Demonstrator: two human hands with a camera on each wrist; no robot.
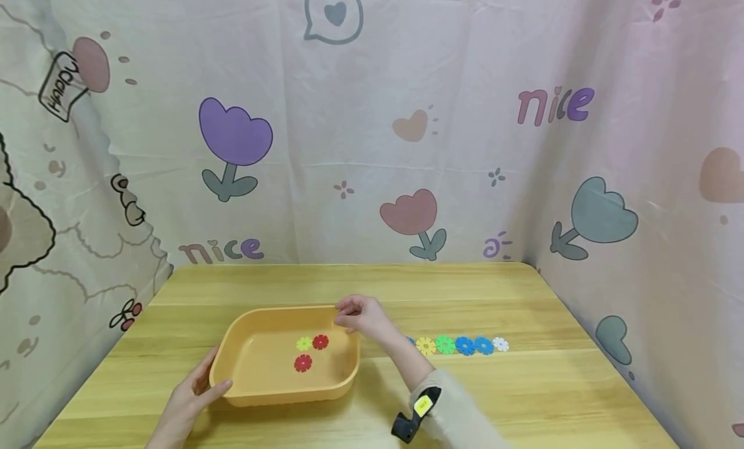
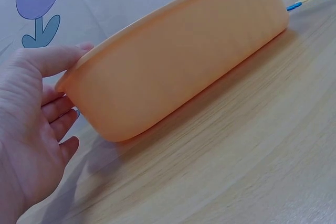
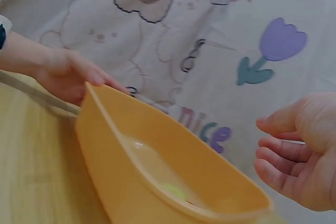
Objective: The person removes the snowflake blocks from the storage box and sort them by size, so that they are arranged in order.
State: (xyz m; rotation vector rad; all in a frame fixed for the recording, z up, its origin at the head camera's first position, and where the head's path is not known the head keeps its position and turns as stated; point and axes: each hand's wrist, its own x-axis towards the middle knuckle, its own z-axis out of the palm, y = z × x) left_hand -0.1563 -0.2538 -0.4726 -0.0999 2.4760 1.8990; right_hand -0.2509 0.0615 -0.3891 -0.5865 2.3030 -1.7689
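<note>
A yellow-orange plastic basin (image 1: 256, 368) stands on the table, left of the middle. My left hand (image 1: 187, 396) grips its left rim, thumb over the edge and fingers outside, as the left wrist view shows. Inside lie a yellow snowflake disc (image 1: 304, 344) and two red ones, one red disc (image 1: 320, 342) beside the yellow and another red disc (image 1: 303, 363) nearer me. Over the basin's far right corner hovers my right hand (image 1: 365, 316), fingers loosely bent. In the right wrist view a gap shows between thumb and fingers, with nothing held there.
On the wooden table (image 1: 523, 397), right of the basin, a row of snowflake discs runs rightward: a blue one partly behind my right forearm, a yellow disc (image 1: 426, 346), a green disc (image 1: 445, 344), two blue and a white disc (image 1: 501, 344). A printed curtain (image 1: 349, 145) hangs behind.
</note>
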